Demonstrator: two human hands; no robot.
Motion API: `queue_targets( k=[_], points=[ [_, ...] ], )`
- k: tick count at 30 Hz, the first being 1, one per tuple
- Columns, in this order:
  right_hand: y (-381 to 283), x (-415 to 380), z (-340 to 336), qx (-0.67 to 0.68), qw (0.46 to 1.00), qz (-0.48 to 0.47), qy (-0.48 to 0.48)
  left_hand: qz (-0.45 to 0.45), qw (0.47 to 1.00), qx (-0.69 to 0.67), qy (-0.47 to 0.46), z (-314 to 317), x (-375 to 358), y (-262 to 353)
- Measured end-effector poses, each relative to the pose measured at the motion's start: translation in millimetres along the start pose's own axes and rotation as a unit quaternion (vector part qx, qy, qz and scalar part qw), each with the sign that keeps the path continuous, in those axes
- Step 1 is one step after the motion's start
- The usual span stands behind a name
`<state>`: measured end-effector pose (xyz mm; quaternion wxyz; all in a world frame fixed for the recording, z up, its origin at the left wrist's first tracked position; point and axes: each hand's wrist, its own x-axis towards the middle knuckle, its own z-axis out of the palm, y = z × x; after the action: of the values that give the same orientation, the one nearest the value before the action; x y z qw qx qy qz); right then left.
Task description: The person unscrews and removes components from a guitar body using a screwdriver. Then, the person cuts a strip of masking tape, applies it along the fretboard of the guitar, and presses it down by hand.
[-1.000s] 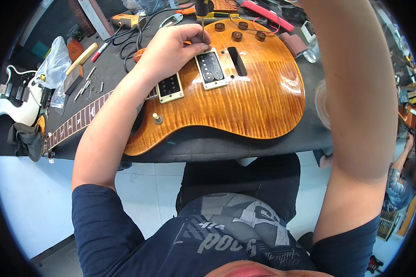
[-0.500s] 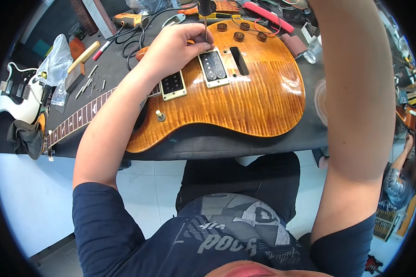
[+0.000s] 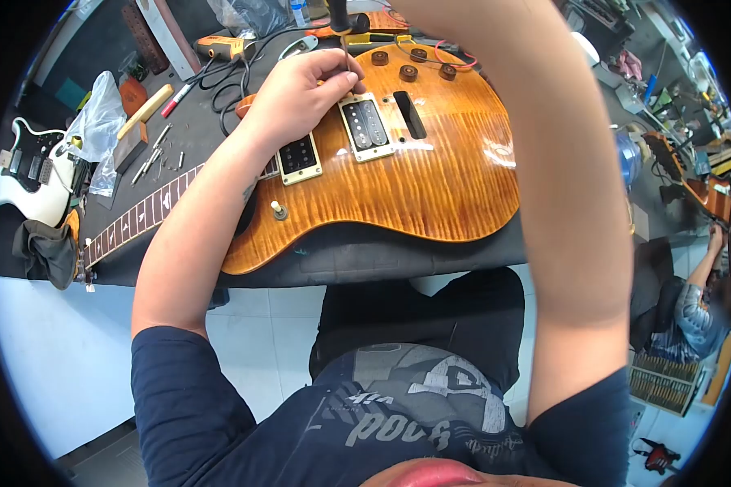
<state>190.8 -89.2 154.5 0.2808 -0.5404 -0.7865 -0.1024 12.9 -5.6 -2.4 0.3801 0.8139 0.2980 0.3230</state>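
An amber flame-top electric guitar (image 3: 398, 191) lies face up on the dark work mat. My left hand (image 3: 300, 97) rests over its top edge, thumb and fingers pinched around the lower shaft of a screwdriver (image 3: 339, 18). The screwdriver stands nearly upright at the upper corner of the cream-framed pickup (image 3: 365, 126); its tip is hidden by my fingers. My right forearm (image 3: 560, 162) reaches up past the top edge of the view, so that hand is out of sight. A second pickup (image 3: 299, 158) sits beside my left wrist.
Several dark knobs (image 3: 408, 73) stand on the guitar body. Left of the neck lie a wooden-handled tool (image 3: 146, 111), a red-white marker (image 3: 175, 101), small metal bits and a white guitar body (image 3: 36, 170). An orange power tool (image 3: 223, 47) with cable lies behind. Another person (image 3: 694, 316) sits at far right.
The view has shifted, showing more of the room at right. My right forearm sits further left in the view. My left hand keeps its pinch at the pickup corner.
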Motion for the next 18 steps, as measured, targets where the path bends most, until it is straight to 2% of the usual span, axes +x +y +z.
queue_targets(
  k=[3, 4, 6, 7, 8, 11, 15, 16, 18],
  points=[
    [18.2, -46.0, 33.9, 0.078, 0.993, -0.004, 0.093, -0.027, 0.991, -0.118, 0.063, -6.5, -4.0, 5.7],
    [23.9, -68.1, 53.3, 0.084, 0.993, 0.0, 0.078, -0.022, 0.989, -0.129, 0.069, -12.2, -6.2, 8.5],
    [27.6, -105.4, 85.6, 0.051, 0.998, -0.009, -0.035, 0.007, 0.982, -0.16, 0.104, -21.2, -7.9, 5.8],
    [26.9, -117.0, 93.1, 0.045, 0.997, -0.002, -0.062, 0.019, 0.977, -0.178, 0.115, -23.4, -8.9, 3.0],
    [23.9, -123.6, 97.8, 0.047, 0.998, 0.003, -0.046, 0.029, 0.971, -0.204, 0.119, -26.9, -10.3, -1.2],
    [26.4, -126.7, 107.8, 0.098, 0.994, 0.037, -0.016, 0.021, 0.966, -0.222, 0.132, -33.0, -17.3, 3.0],
    [38.0, -126.6, 117.6, 0.18, 0.981, 0.077, 0.006, -0.014, 0.984, -0.107, 0.145, -33.0, -29.3, 15.9],
    [36.1, -123.8, 113.9, 0.225, 0.966, 0.125, -0.006, 0.0, 0.981, -0.127, 0.145, -28.7, -30.8, 6.1],
    [42.3, -124.0, 113.4, 0.192, 0.977, 0.088, -0.018, 0.021, 0.979, -0.143, 0.146, -30.4, -31.8, 6.5]
  ],
)
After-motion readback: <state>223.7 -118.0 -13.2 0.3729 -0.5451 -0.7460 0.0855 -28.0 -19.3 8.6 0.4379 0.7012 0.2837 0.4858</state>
